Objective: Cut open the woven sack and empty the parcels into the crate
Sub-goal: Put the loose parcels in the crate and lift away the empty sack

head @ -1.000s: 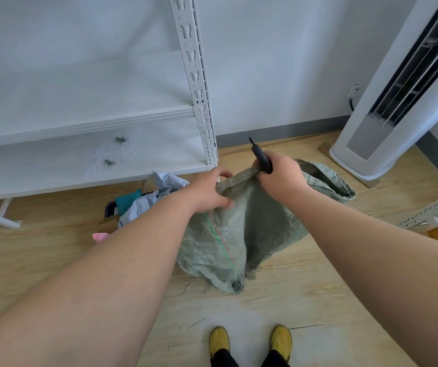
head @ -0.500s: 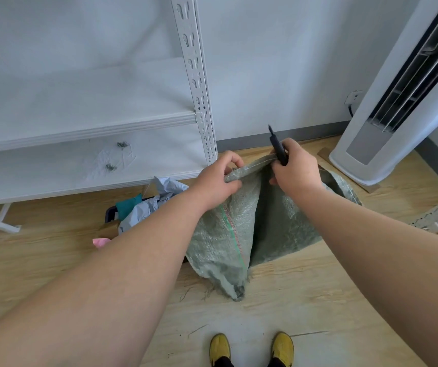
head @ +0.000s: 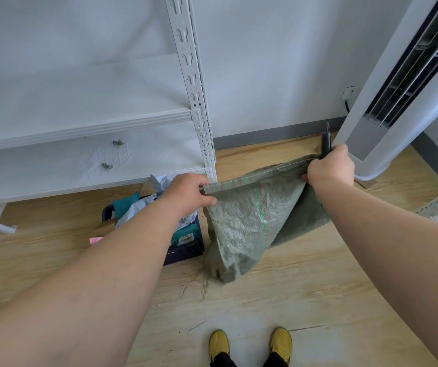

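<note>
A limp green woven sack [head: 249, 223] hangs above the wooden floor, its hemmed edge stretched flat between my hands. My left hand [head: 186, 194] grips the left end of that edge. My right hand [head: 330, 168] grips the right end together with a black-handled cutter [head: 326, 141] that points up. The sack's lowest corner touches the floor. To its left a dark blue crate [head: 186, 251] holds several parcels [head: 133, 207] in white, grey and teal wrapping, partly hidden by my left forearm.
A white metal shelf unit [head: 199, 102] stands at the back left, its post just behind my left hand. A tall white air conditioner [head: 387, 115] stands at the right. Loose sack threads [head: 199, 284] lie on the floor near my yellow shoes [head: 219, 343].
My hands have moved apart, the right one going right and the left one left, pulling the sack's edge taut. The sack now hangs wider and flatter, and the crate shows beside it.
</note>
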The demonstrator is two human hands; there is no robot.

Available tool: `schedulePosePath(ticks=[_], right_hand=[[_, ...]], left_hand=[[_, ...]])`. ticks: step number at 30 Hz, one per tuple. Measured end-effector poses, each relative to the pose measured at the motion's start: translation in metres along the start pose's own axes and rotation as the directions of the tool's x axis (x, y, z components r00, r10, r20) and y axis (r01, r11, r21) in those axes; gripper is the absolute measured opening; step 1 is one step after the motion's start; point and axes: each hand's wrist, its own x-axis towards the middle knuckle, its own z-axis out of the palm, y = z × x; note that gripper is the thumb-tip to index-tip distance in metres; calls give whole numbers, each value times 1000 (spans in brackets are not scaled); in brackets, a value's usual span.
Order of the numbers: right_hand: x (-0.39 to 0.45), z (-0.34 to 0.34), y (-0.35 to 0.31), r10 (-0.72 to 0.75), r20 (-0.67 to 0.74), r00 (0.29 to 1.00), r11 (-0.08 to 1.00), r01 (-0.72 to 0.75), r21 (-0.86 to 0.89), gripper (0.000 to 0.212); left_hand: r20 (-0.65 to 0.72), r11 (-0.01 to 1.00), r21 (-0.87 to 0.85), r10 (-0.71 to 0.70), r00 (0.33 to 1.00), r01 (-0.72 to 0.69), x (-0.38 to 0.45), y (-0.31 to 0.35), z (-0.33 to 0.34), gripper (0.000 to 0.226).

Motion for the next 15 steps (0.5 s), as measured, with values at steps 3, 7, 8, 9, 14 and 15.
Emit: schedulePosePath(ticks=[3,7,8,9,14,15], right_hand=[[-11,4,-3,-158,24,987,976,159,-147,52],[-50,30,-19,-481,256,839,875,480,70,55],[-57,34,-20,-499,309,810,865,485,128,57],[-61,36,-18,-487,351,799,873,454,178,60],[-52,26,0,-389,244,888,905,418,-79,29],[-47,20,-1,-398,166,902,905,416,-88,22]], left_hand=[[-114,985,-160,-76,990,58,3,4,-1,24],[-202,984,-178,-21,979,-15,16,39,3,17],[-212,978,-206,-3,977,-42,19,49,3,20],[-228,970,-236,11,973,-66,23,57,3,21],[-319,873,-428,97,943,-234,29,83,-1,30],[-283,848,-471,114,952,-242,29,84,0,37]])
